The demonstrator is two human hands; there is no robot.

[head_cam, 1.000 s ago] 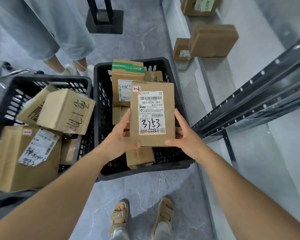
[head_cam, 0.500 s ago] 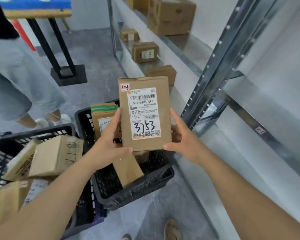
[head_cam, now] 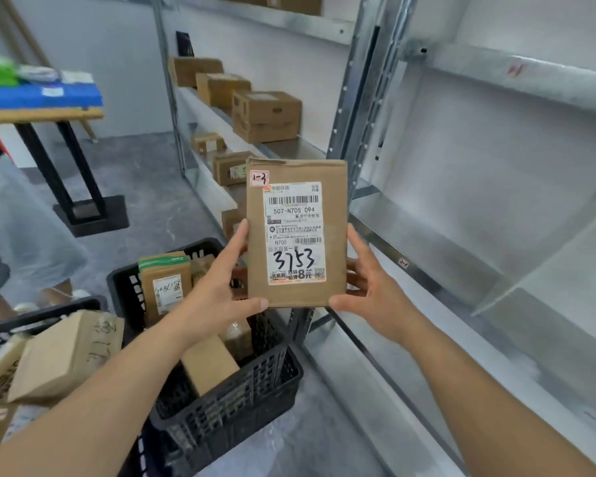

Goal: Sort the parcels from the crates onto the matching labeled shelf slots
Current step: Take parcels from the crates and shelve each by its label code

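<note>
I hold a flat brown parcel (head_cam: 296, 232) upright in front of me, its white label marked 3753 and a small red-edged tag reading 1-3 at its top left. My left hand (head_cam: 221, 287) grips its left edge, thumb under the bottom corner. My right hand (head_cam: 365, 287) grips the right edge the same way. Below it stands a black crate (head_cam: 241, 394) with several brown parcels inside. A second black crate (head_cam: 42, 315) with parcels sits at the lower left. The metal shelf (head_cam: 427, 242) to the right carries small slot tags on its front edge.
Several cardboard boxes (head_cam: 265, 115) stand on the shelf levels further back. A grey shelf upright (head_cam: 355, 108) rises just behind the parcel. A person in light shorts (head_cam: 18, 228) stands at the left beside a table with black legs (head_cam: 49, 111).
I have lifted the parcel out of the crate and up to shelf height, and my view has swung from the crates up toward the shelves. Both hands keep their grip.
</note>
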